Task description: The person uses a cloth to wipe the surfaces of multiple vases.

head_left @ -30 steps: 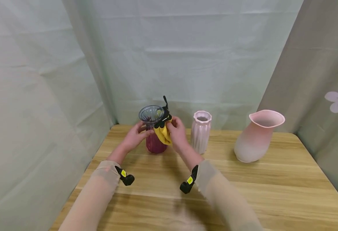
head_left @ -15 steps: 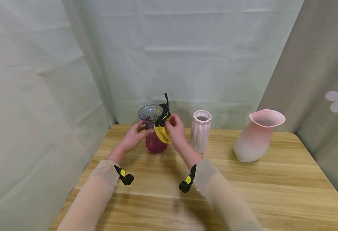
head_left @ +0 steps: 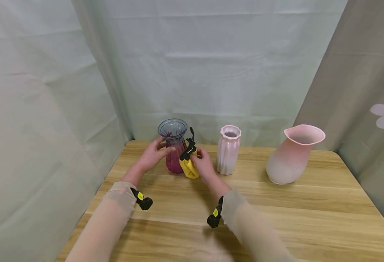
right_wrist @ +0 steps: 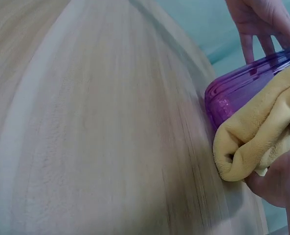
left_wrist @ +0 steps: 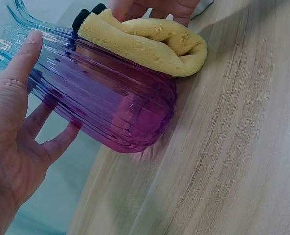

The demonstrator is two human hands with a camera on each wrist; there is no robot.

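A ribbed glass vase (head_left: 173,160), blue at its flared rim and purple-pink below, stands upright at the table's back left. My left hand (head_left: 151,155) holds it from the left, thumb in front and fingers behind. On the vase's right side, my right hand (head_left: 206,166) grips a bunched yellow cloth (head_left: 189,168) with black trim and a black loop. In the left wrist view the fluffy cloth (left_wrist: 149,46) lies along the lower glass (left_wrist: 120,105). The right wrist view shows the folded cloth (right_wrist: 257,122) overlapping the purple base.
Just right of my right hand stands a fluted pale pink vase (head_left: 227,154). Farther right is a larger pink-and-white vase (head_left: 286,162) with a wide mouth. All stand on a wooden table (head_left: 277,225), with a pale curtain (head_left: 211,72) close behind.
My right hand has moved the yellow cloth down the vase's right side, from beside the rim to the lower body. The left hand keeps its hold on the vase.
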